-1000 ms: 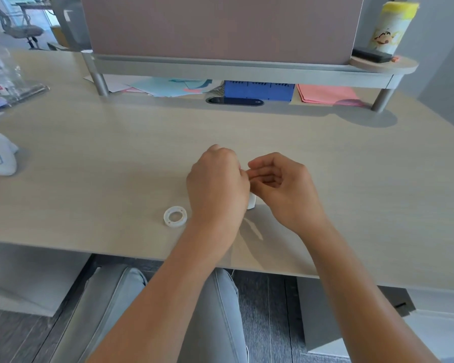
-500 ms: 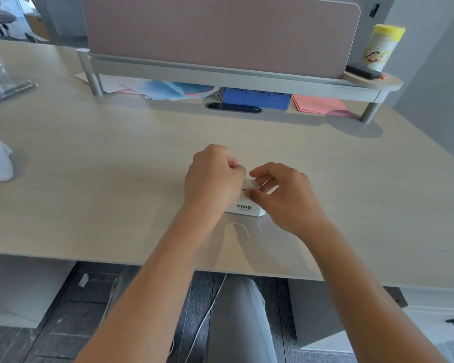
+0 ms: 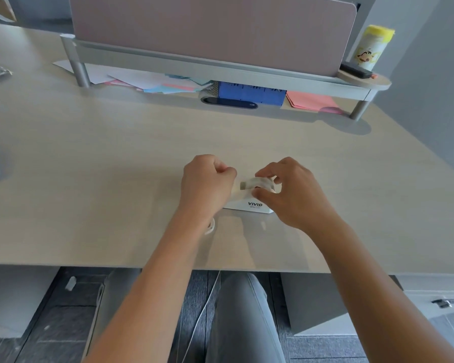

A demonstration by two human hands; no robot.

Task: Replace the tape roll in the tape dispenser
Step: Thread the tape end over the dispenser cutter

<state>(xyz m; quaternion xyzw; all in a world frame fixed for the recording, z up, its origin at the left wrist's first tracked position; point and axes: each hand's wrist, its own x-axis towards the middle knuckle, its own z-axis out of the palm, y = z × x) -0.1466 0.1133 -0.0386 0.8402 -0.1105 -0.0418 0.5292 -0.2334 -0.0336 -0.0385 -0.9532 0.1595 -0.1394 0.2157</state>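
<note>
Dispenser (image 3: 249, 204) flat on surface (image 3: 116, 158); right fingers (image 3: 266, 172) clamp roll (image 3: 257, 182), seating it; left hand (image 3: 207, 184) fisted, likely tensioning tape end.

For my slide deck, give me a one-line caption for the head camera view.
Both hands, left hand and right hand, seat a tape roll in a white tape dispenser on a desk.

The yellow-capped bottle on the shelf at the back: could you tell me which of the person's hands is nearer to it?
Right. The right hand works at the tape dispenser, on the side toward the yellow-capped bottle. The left hand is fisted on the dispenser's far side, farther from it.
</note>
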